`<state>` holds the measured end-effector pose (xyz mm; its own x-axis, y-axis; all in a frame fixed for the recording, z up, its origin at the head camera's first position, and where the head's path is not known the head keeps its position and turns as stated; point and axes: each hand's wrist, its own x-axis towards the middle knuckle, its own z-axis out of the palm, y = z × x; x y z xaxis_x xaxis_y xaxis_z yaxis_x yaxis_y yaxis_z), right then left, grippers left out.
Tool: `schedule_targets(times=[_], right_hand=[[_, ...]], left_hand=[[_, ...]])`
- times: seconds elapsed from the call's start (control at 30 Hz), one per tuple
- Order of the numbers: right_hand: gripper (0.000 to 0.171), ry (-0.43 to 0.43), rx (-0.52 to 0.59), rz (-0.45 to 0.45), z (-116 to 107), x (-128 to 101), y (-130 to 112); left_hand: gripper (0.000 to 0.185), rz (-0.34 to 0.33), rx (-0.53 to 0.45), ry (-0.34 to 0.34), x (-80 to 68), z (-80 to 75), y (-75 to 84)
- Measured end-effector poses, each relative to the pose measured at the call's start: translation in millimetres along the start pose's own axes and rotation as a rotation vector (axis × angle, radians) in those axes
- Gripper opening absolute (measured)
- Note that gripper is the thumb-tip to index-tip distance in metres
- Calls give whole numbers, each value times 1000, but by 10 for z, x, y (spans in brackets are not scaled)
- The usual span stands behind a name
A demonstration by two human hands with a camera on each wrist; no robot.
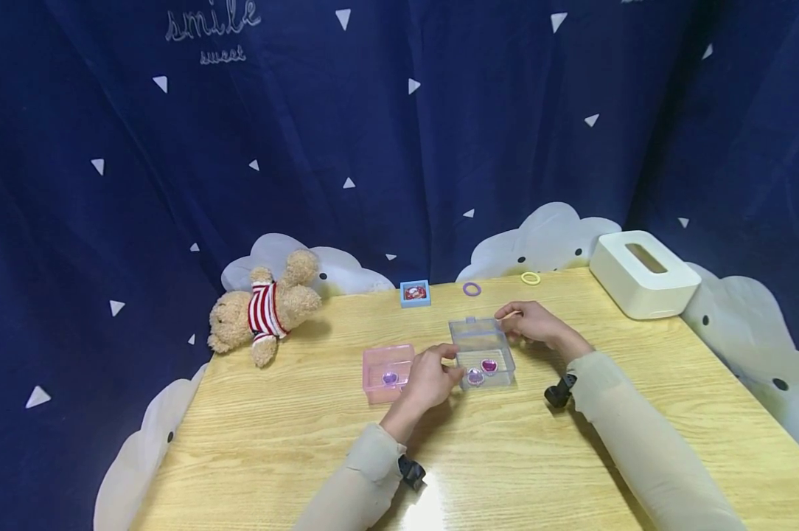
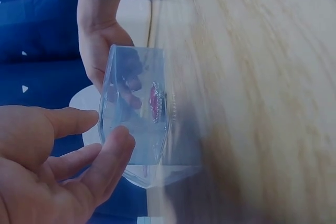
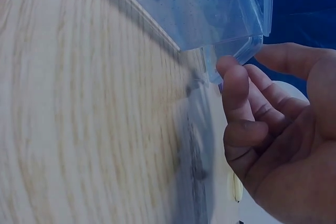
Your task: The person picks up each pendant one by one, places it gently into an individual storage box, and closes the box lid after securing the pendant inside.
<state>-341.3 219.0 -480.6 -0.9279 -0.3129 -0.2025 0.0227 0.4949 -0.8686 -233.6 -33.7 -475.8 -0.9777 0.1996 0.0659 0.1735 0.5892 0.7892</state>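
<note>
A clear bluish plastic box [image 1: 499, 378] stands on the table with its hinged lid [image 1: 477, 335] raised at the back. Inside lie a pink-red gem piece [image 1: 489, 365] and a lilac one [image 1: 475, 377], each with a sparkly rim. My left hand [image 1: 431, 377] touches the box's left side, thumb and fingers loosely extended at the wall. With thumb and fingers, my right hand [image 1: 535, 324] pinches the lid's right edge, its fingers bent in the right wrist view. Left of the box, partly behind my left hand, a pink open box [image 1: 388, 355] contains a purple gem [image 1: 389, 378].
Along the back lie a small blue square box [image 1: 416, 293], a purple ring [image 1: 472, 289] and a yellow ring [image 1: 531, 278]. A teddy bear [image 1: 267, 306] lies at back left, and a white tissue box [image 1: 645, 276] stands at back right on the wooden table [image 1: 492, 457].
</note>
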Motion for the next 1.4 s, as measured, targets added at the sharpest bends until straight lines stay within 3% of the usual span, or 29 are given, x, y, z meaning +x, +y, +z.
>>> schedule_targets(times=[0.13,0.3,0.97,1.4], right_hand=[[38,9,6,-6,-12,-28,-30],[37,27,25,-20,-29,75,127],[40,119,100,-37,-81,71,85],[28,69,111,-73,-153,-73,-23]], left_hand=[[44,-12,-45,-6,1,15,5],[44,-11,-78,-1,4,51,-19],[44,-16,-87,13,19,71,-15],[44,-6,-57,18,15,63,-1]])
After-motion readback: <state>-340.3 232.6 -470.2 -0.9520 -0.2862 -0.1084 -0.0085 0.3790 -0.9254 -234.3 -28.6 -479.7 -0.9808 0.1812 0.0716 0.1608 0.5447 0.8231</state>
